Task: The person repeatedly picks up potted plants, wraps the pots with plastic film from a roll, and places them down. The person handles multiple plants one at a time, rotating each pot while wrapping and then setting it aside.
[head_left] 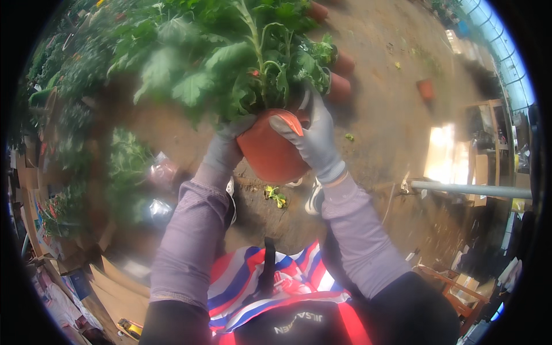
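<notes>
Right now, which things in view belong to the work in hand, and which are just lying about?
In hand:
terracotta pot with its leafy plant, gripped by the gloved left hand and gloved right hand.

Lying about:
spare pots on the soil
lone pot
metal pipe
cardboard boxes

I see a terracotta-orange pot (270, 150) with green leaves (218, 57), grey gloves on both hands, lilac sleeves (187, 230), a red, white and blue striped apron (276, 287), and brown dirt floor (391, 103).
</notes>
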Available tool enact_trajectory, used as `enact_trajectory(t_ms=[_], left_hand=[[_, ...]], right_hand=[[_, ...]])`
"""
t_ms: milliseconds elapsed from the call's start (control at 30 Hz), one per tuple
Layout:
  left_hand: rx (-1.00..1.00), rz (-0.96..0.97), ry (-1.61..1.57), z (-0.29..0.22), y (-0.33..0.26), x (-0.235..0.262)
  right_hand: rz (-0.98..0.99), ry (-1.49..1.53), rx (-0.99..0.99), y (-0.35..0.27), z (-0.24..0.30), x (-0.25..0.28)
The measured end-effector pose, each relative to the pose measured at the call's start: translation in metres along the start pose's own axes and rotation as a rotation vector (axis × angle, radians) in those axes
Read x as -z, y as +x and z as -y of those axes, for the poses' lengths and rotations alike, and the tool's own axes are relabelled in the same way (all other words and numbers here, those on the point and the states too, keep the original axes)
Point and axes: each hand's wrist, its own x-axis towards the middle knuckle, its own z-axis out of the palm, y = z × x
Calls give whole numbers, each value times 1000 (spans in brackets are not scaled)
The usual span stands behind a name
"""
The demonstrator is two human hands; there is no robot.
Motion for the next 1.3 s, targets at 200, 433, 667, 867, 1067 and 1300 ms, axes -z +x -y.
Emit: enact_trajectory(t_ms=[200, 433, 667, 867, 1067, 1300], left_hand=[[24, -13, 7, -2, -11, -10], [-112, 9, 342, -2, -12, -26], [-105, -84, 212, 6, 0, -28], [6, -139, -18, 9, 5, -9], [-473, 10, 76, -14, 14, -7], [-529, -237, -86, -47, -10, -21]], right_hand=[[18, -110, 178, -4, -25, 9], [-8, -67, 58, -6, -22, 15], [-158, -63, 36, 4, -31, 12], [48, -45, -10, 19, -27, 36], [128, 211, -280, 21, -85, 73], [745, -1625, -377, -109, -282, 82]])
